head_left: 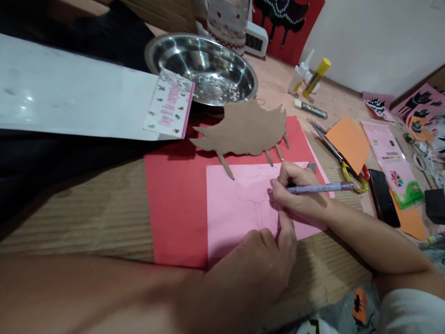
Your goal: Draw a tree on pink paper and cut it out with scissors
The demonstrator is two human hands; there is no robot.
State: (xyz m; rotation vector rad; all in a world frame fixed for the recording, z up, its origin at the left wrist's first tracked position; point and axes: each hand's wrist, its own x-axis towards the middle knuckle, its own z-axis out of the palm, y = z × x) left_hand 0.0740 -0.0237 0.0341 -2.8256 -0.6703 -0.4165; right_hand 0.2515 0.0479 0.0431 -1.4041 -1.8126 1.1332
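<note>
My right hand (294, 185) is closed around a slim lilac patterned pen (321, 187), its tip at the pink paper (222, 218). Thin drawn outlines with wavy edges and straight lines show on that sheet. My left hand (264, 253) lies on the lower part of the pink paper, fingers pressed down near the right hand, some of them hidden. Under the pink sheet is a larger red paper (177, 213). A brown cardboard cutout (246, 127) with jagged edges and narrow legs rests just beyond the drawing, overlapping both papers.
A steel bowl (205, 55) with small shiny bits stands at the back, beside a white packet (170, 104). Glue bottles (298, 76), a yellow glue stick (316, 77), scissors (333, 148), orange paper (349, 144) and a black phone (383, 197) lie to the right.
</note>
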